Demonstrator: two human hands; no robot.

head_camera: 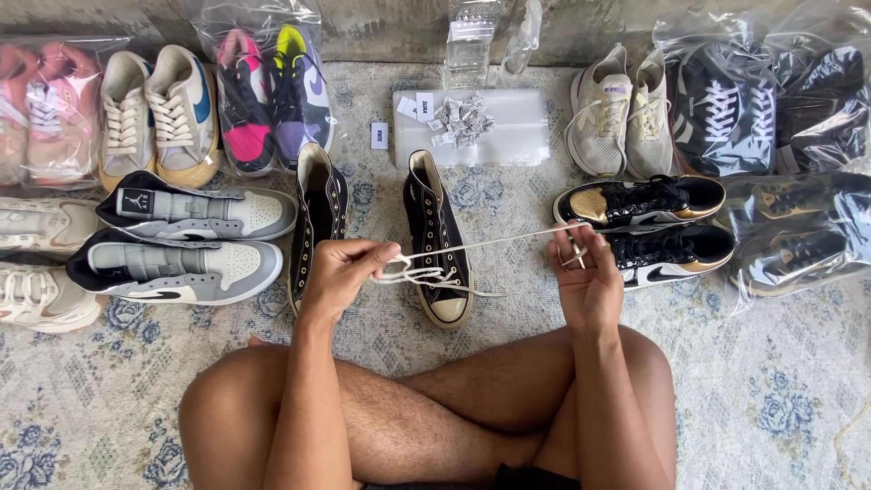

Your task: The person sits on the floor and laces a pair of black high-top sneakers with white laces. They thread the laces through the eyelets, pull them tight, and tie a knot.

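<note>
Both hands pinch a white flat shoelace: left hand (340, 272), right hand (585, 272). Shoelace (490, 241) stretches taut crosswise above the black canvas high-top sneaker (437, 238), whose toe points toward the person.

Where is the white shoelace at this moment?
In the head view, the white shoelace stretches across the centre between the left hand and right hand, over the right-hand black high-top shoe.

The pink shoes (41, 109) are cut by the left edge; small paper tags (461, 118) are too small to read.
</note>
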